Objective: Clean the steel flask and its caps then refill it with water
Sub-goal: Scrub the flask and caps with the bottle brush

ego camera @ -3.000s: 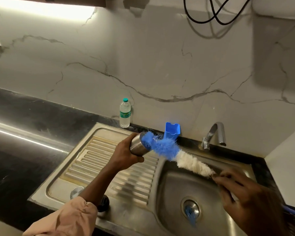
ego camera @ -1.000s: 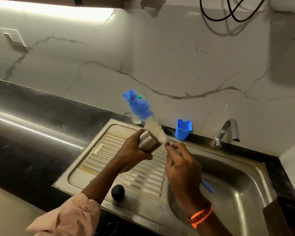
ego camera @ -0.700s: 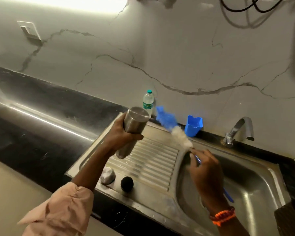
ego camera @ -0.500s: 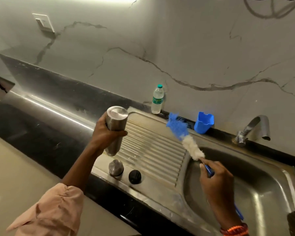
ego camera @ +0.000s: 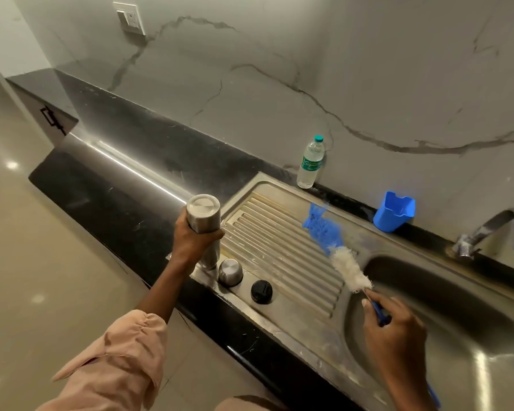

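My left hand (ego camera: 194, 241) grips the steel flask (ego camera: 204, 216), which stands upside down, base up, with its mouth at the front left corner of the draining board (ego camera: 282, 250). Beside it on the sink's front rim lie a steel cap (ego camera: 230, 272) and a black cap (ego camera: 261, 291). My right hand (ego camera: 393, 339) holds the blue handle of a bottle brush (ego camera: 337, 247). Its blue and white bristles point up and to the left above the draining board, near the basin's edge.
The sink basin (ego camera: 457, 336) lies at the right, with the tap (ego camera: 493, 232) behind it. A blue plastic cup (ego camera: 393, 211) and a small water bottle (ego camera: 310, 163) stand against the marble wall. Black countertop (ego camera: 137, 179) runs to the left; tiled floor lies below.
The brush came out of the flask. My left hand turned the flask base up and carried it left and down to the drainer's corner. My right hand drew the brush towards the basin.
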